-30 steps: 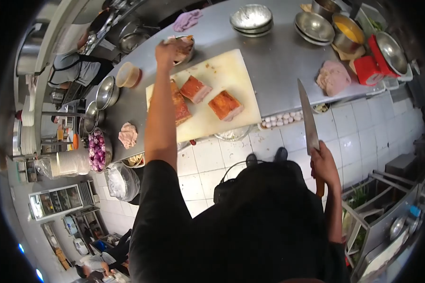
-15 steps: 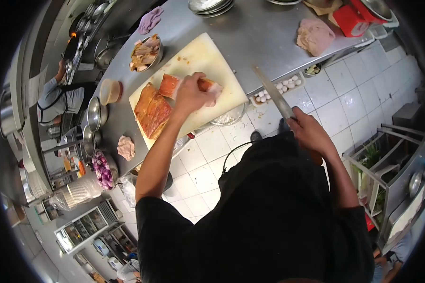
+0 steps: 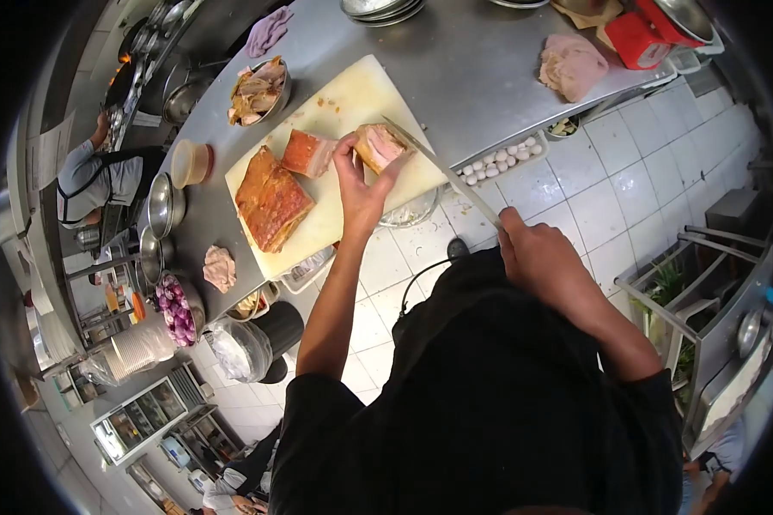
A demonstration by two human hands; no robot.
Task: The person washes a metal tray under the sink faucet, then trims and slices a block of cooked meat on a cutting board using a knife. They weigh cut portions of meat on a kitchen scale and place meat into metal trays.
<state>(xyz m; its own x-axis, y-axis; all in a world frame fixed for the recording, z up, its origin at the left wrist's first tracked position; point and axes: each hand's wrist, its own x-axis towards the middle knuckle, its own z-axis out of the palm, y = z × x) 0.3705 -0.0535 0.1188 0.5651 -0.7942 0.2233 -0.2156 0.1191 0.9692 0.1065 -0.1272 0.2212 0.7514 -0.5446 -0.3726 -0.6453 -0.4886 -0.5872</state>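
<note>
My left hand [image 3: 365, 184] grips a piece of meat [image 3: 378, 148] near the right part of the white cutting board [image 3: 348, 99], its pale cut face showing. In my right hand [image 3: 537, 257] is a long knife [image 3: 459, 184]; its blade reaches up and left, with the tip beside the held piece. Whether the blade touches the meat I cannot tell. A smaller browned piece [image 3: 307, 154] and a large browned slab [image 3: 270, 202] lie on the board to the left. Beyond the board's upper left edge stands a metal bowl of meat pieces [image 3: 258, 93].
Pale meat [image 3: 573, 67] lies at the right of the metal table [image 3: 481, 81], near a red scale [image 3: 636, 39]. At the left are a plastic tub [image 3: 191, 163], metal bowls [image 3: 165, 204] and purple onions [image 3: 173, 311]. A person [image 3: 103, 184] stands at the far left.
My left hand first came from the bowl to the right-hand piece, then turned it so its cut side shows. The knife has moved left, to the meat. The view has shifted.
</note>
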